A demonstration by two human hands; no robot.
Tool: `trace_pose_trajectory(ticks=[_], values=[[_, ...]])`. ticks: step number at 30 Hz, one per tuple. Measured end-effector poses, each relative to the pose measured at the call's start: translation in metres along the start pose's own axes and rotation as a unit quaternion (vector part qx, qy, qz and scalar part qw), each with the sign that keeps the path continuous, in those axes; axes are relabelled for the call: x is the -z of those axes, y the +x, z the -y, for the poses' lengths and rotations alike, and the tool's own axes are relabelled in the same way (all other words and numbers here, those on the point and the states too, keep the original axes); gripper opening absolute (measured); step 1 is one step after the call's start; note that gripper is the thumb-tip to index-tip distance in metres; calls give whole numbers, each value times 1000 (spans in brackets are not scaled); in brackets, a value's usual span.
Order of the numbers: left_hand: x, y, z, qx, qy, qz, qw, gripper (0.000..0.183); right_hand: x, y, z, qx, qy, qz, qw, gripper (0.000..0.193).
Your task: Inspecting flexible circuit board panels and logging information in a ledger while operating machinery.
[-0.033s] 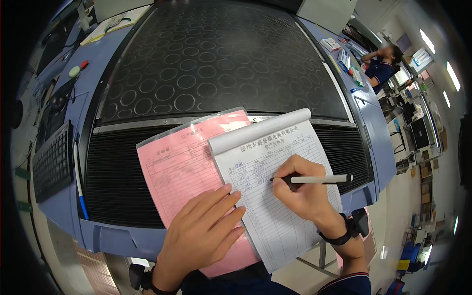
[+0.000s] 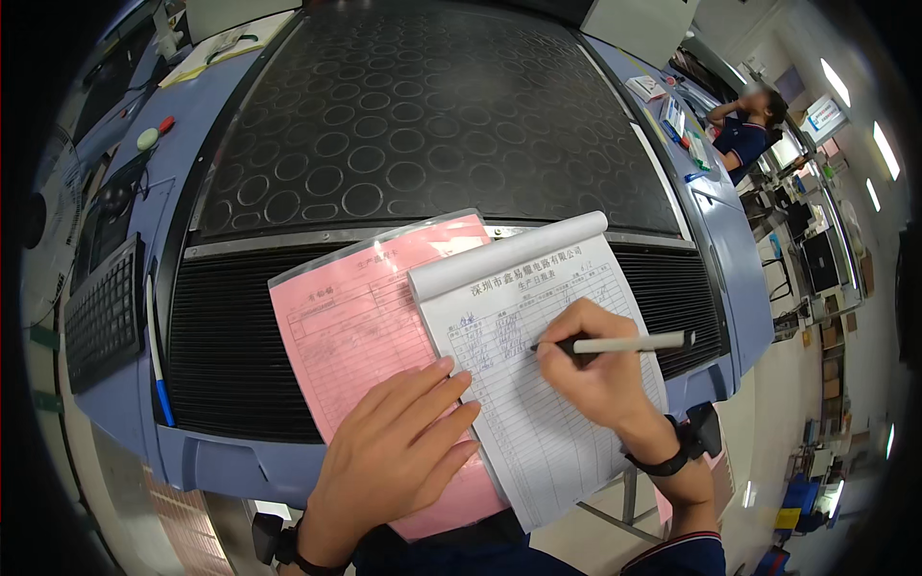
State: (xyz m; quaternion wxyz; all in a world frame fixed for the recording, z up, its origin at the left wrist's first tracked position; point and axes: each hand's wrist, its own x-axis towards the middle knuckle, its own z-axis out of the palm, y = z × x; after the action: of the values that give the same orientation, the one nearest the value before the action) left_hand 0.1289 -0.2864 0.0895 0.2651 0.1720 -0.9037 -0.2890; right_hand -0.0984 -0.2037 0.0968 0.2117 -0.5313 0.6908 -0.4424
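My right hand (image 2: 600, 370) is closed round a white and black pen (image 2: 629, 343), its tip at the handwritten rows of a white form pad (image 2: 543, 432). The pad's upper sheets are rolled back over its top edge. My left hand (image 2: 399, 446) lies flat with fingers stretched, resting on a pink form sheet (image 2: 355, 326) in a clear sleeve, fingertips at the pad's left edge. The pad overlaps the right part of the pink sheet. Both papers lie over the front edge of the machine bed.
A black bed (image 2: 413, 125) with round markings spreads behind the papers, with a ribbed black strip (image 2: 240, 346) in front. At left are a keyboard (image 2: 104, 312) and a blue-capped white pen (image 2: 158, 370). Another person (image 2: 747, 130) is at the far right, beyond some small items.
The pen and my right hand have shifted very slightly to the right on the pad. My left hand and the papers stay practically in place.
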Motion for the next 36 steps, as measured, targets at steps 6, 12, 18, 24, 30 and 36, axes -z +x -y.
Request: trace_pose_trajectory(ticks=[6, 12, 18, 24, 30, 36], values=[[-1, -2, 1, -10, -6, -13, 1000, 28, 39, 5, -23, -31, 18, -53, 998, 6], [1, -2, 4, 2, -6, -16, 1000, 27, 37, 7, -28, 10, -27, -37, 999, 7], [-2, -1, 5, -3, -1, -13, 1000, 27, 35, 8, -29, 24, -58, -26, 998, 7], [-5, 0, 4, -8, 8, -8, 1000, 28, 37, 9, -32, 29, -58, -35, 997, 7], [-4, 3, 3, -5, 14, -4, 1000, 29, 37, 7, -30, 22, -76, -46, 996, 7], [-3, 3, 2, 3, 23, -6, 1000, 32, 37, 9, -28, 15, -37, -22, 999, 7]])
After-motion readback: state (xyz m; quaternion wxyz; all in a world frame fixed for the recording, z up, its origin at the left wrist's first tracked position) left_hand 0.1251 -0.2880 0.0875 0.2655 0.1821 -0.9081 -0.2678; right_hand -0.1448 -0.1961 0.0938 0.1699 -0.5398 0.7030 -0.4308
